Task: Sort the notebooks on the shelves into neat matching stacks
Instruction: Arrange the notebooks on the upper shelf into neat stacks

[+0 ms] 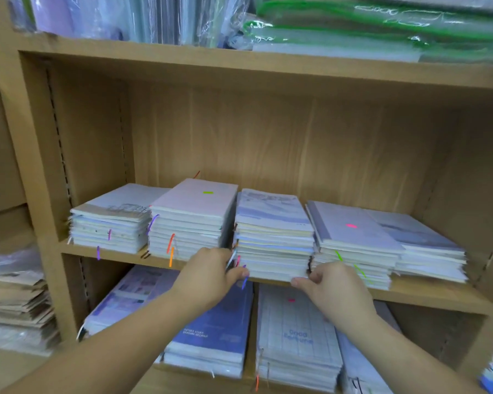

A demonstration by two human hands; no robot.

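Left hand point(211, 273) and right hand point(336, 291), fingers point(299, 282) curled on the middle notebook stack point(273, 240) front corners; square both sides evenly.

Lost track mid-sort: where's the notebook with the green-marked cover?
Head view, middle shelf, left of centre: the green-marked notebook tops the second stack from left, beside the held stack.

A light wooden shelf unit point(20, 155) is seen, its plain back panel point(296, 143) evenly lit, with rows of small peg holes point(58, 129) drilled in the left side wall point(88, 132) and plastic-wrapped packs point(382, 32) laid on the upper board point(239, 62).
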